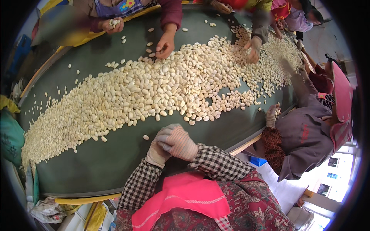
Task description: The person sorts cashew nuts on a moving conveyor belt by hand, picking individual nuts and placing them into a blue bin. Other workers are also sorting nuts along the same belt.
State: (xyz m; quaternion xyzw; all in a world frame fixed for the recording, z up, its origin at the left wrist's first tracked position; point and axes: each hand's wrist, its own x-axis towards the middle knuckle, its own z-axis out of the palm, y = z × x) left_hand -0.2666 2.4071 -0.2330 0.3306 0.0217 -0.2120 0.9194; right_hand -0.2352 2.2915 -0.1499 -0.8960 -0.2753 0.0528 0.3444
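Observation:
My left hand [156, 151], in a pale glove, and my right hand [180, 141], in a striped glove, are pressed together over the near side of the dark green sorting belt [115, 161]. The right hand partly covers the left. Their palms and most fingers are hidden, so I cannot see whether anything lies between them. Just beyond my hands runs a broad band of large white beans [138, 89], apart from them. One loose bean [146, 137] lies to the left of my left hand.
A co-worker's bare hand [166, 44] touches the far edge of the beans; that person's other hand [112, 25] holds some. A gloved hand [253, 49] hovers over the pile. At right, another gloved hand [271, 112] holds beans. A green sack [11, 138] stands left.

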